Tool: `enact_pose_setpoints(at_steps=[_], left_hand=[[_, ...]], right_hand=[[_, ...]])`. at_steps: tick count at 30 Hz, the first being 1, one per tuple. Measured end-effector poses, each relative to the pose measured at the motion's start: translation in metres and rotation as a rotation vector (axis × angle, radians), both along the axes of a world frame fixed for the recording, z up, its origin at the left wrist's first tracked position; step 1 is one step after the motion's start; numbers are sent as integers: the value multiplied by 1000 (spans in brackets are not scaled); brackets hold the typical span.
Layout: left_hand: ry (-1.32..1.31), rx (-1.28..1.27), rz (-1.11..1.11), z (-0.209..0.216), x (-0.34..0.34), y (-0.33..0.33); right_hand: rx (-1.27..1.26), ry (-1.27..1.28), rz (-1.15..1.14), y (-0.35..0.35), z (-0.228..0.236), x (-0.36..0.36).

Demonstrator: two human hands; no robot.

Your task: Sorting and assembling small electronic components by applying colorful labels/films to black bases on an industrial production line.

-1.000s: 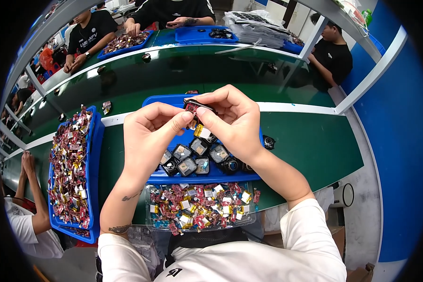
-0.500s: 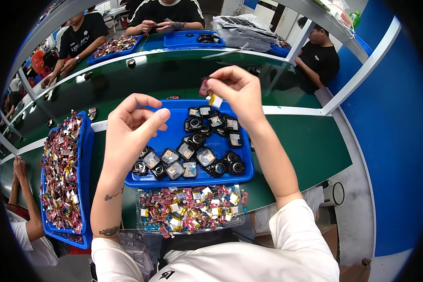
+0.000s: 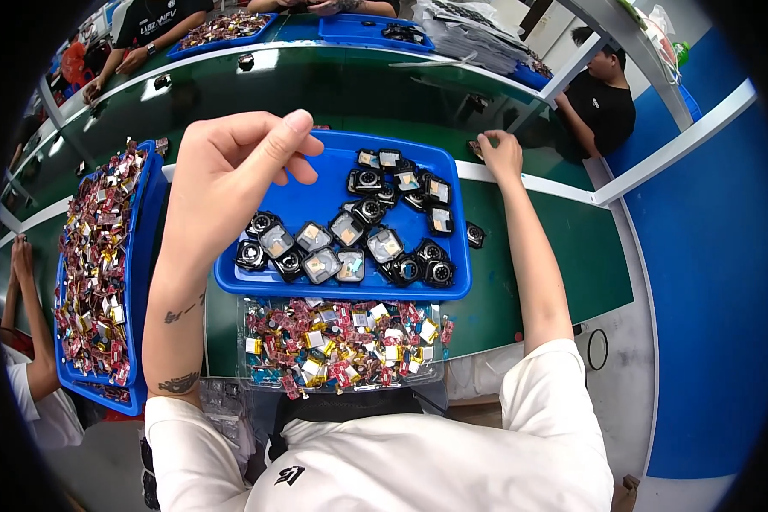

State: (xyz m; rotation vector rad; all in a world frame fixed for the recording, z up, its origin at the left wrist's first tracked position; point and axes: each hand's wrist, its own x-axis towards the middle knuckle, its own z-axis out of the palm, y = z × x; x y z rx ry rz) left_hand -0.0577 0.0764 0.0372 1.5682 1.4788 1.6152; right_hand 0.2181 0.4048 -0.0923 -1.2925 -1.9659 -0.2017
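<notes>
My left hand (image 3: 230,171) hovers above the left part of a blue tray (image 3: 273,162), its fingers loosely curled, thumb stretched out, and nothing visible in it. Past the tray's right side, my right hand (image 3: 503,158) reaches to the white rail with its fingers pinched. A small dark reddish piece (image 3: 475,149) shows at those fingertips, too small to name. In the tray lie several black watch cases (image 3: 367,211), some with pale squarish backs up. Nearer to me sits a clear plastic tray (image 3: 442,367) heaped with red circuit boards and small silver-and-yellow batteries (image 3: 341,341).
At the left stands a long blue tray (image 3: 149,222) piled with similar boards and batteries. One black watch case (image 3: 475,235) lies on the green table (image 3: 563,264) right of the middle tray. Beyond the white rail (image 3: 555,185) runs a green belt; co-workers sit around it.
My right hand has moved right and away from above the tray, where it held a red circuit board with a battery. My left hand has shifted slightly left. The view has tilted down.
</notes>
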Motion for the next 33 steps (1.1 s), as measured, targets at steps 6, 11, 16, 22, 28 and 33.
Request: enact_pose_setpoints(at_steps=[6, 11, 16, 22, 28, 33], left_hand=[[-6, 39, -20, -8, -8, 1], [94, 12, -53, -6, 0, 4], [92, -35, -102, -10, 9, 4], [158, -68, -299, -6, 8, -4], [318, 139, -323, 5, 13, -12], [237, 174, -195, 6, 3, -13]], right_hand=[[-660, -44, 818, -157, 81, -34], [-623, -294, 1284, -243, 70, -31], [-390, -353, 1304, -265, 44, -48], [-855, 134, 1385, -253, 82, -50], [-1025, 560, 1325, -233, 118, -71], [-971, 579, 1381, -225, 125, -92]])
